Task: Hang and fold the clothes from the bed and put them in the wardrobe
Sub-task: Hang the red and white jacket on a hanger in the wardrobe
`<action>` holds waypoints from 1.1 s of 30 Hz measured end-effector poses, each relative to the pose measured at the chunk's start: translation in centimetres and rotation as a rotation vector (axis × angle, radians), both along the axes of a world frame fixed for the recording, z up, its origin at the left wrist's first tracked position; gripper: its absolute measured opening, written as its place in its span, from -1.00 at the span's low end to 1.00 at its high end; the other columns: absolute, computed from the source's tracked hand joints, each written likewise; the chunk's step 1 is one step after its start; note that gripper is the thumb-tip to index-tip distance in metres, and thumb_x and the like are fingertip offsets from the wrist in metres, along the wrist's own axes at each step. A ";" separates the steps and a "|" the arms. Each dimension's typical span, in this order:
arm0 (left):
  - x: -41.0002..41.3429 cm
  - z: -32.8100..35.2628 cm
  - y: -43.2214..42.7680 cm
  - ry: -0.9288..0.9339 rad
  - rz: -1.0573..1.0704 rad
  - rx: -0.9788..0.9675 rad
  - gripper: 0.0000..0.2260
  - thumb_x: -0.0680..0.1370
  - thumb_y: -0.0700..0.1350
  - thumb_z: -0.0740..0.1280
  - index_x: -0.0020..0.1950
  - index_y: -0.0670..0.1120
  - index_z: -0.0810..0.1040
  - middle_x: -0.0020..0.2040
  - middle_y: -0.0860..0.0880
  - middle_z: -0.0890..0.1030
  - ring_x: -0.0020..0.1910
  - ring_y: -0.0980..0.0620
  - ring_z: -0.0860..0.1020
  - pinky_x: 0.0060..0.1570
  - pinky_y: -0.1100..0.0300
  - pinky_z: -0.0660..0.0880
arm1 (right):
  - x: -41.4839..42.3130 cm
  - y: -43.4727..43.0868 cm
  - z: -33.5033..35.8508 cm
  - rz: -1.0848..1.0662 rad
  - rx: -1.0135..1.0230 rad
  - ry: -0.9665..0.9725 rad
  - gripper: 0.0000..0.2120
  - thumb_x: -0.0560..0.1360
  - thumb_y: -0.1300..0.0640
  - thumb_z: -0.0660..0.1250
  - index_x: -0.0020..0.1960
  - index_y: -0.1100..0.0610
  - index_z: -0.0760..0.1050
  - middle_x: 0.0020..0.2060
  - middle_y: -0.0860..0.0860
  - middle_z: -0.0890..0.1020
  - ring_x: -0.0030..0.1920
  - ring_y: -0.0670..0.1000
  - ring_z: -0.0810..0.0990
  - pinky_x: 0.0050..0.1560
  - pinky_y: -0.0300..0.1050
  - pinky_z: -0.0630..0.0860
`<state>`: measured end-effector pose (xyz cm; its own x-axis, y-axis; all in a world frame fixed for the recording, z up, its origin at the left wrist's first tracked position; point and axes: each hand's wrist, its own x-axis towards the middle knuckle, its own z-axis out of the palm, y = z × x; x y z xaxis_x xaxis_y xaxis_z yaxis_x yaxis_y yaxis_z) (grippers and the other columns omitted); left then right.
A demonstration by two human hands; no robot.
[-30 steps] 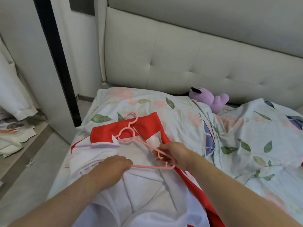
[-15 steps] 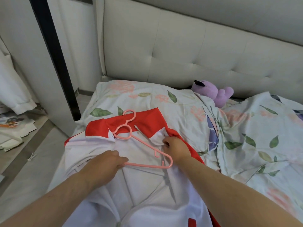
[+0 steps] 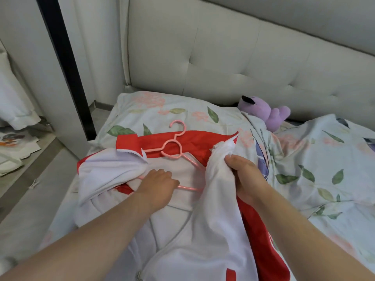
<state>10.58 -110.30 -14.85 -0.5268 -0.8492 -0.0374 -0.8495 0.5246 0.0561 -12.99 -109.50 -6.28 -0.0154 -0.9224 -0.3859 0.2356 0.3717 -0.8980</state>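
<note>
A red and white zip jacket [image 3: 174,230] lies open on the bed, collar toward the headboard. A pink plastic hanger [image 3: 175,148] rests inside it, hook pointing past the red collar. My left hand [image 3: 157,182] is curled over the hanger's bottom bar near its left end. My right hand [image 3: 246,177] grips the jacket's right front panel and lifts it, covering the hanger's right arm. The left panel is folded back over the hanger's left shoulder.
A floral duvet [image 3: 316,169] covers the bed, with a purple plush toy [image 3: 265,114] against the padded headboard [image 3: 233,63]. A white wardrobe panel with a black edge [image 3: 67,67] stands to the left. Papers and cloth [image 3: 14,142] lie on the floor there.
My right hand let go of the hanger's right end, took hold of the jacket's right front panel and pulled it up over that end. My left hand stayed on the hanger bar.
</note>
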 end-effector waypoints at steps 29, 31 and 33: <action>9.1 -0.4 22.7 0.541 0.461 0.337 -0.50 0.40 0.22 -0.05 -0.21 -0.03 0.59 -0.25 0.09 0.49 -0.20 0.15 0.46 -0.12 0.19 0.43 | 14.1 17.4 -3.8 0.930 -0.311 1.264 -0.81 0.53 0.07 0.32 0.08 0.07 0.64 -0.16 -0.06 0.44 -0.12 -0.02 0.42 -0.03 -0.18 0.38; 8.5 -0.1 22.8 0.565 0.464 0.364 -0.48 0.41 0.21 -0.06 -0.17 -0.04 0.61 -0.22 0.07 0.51 -0.18 0.15 0.48 -0.10 0.20 0.43 | 14.6 17.9 -3.9 1.053 -0.298 1.402 -0.86 0.53 0.21 0.26 -0.03 0.18 0.60 -0.30 0.03 0.43 -0.23 0.09 0.42 -0.05 -0.11 0.34; 8.0 1.0 23.1 0.596 0.468 0.393 -0.57 0.51 0.15 0.04 -0.12 -0.06 0.62 -0.17 0.05 0.54 -0.15 0.14 0.50 -0.10 0.24 0.43 | 14.8 18.7 -4.1 1.069 -0.292 1.445 -0.86 0.55 0.23 0.25 0.01 0.21 0.57 -0.18 0.13 0.56 -0.15 0.16 0.52 -0.03 -0.09 0.32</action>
<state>18.55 -87.23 -13.85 -0.1501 -0.9677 -0.2025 -0.7449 -0.0239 0.6668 1.84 -90.78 -10.38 0.4229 -0.7869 -0.4493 -0.9062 -0.3648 -0.2140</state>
